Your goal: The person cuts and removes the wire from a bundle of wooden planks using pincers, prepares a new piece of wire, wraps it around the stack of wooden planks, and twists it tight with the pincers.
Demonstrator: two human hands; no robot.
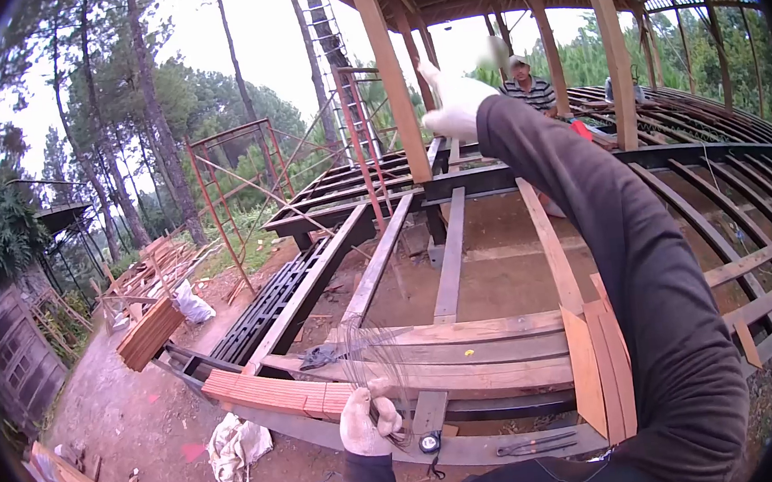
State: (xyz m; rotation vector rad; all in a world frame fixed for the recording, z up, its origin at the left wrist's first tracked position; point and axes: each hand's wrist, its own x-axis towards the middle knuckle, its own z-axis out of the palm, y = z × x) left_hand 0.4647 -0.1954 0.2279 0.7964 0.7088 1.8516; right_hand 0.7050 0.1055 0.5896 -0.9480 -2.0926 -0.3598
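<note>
My left hand (369, 421), in a white glove, is closed around a bundle of thin wire (374, 358) that loops up over the planks. My right hand (461, 104), also gloved in white, is raised far out in front at the end of a dark sleeve. Its fingers look spread apart, and no held thing shows in them. Just right of my left hand, a tape measure (430, 442) lies on the dark beam. Farther right on that beam rest long-handled pincers (536, 445). A crumpled dark cloth (318, 356) sits on the wooden planks (480, 353).
Metal beams (450, 253) form an open floor frame with gaps down to the soil. Reddish boards (275, 391) lie at the left edge. Scaffolding (224, 201) and wooden posts (386, 74) stand ahead. A person (529, 90) is behind my right arm. A pale sack (239, 452) lies below.
</note>
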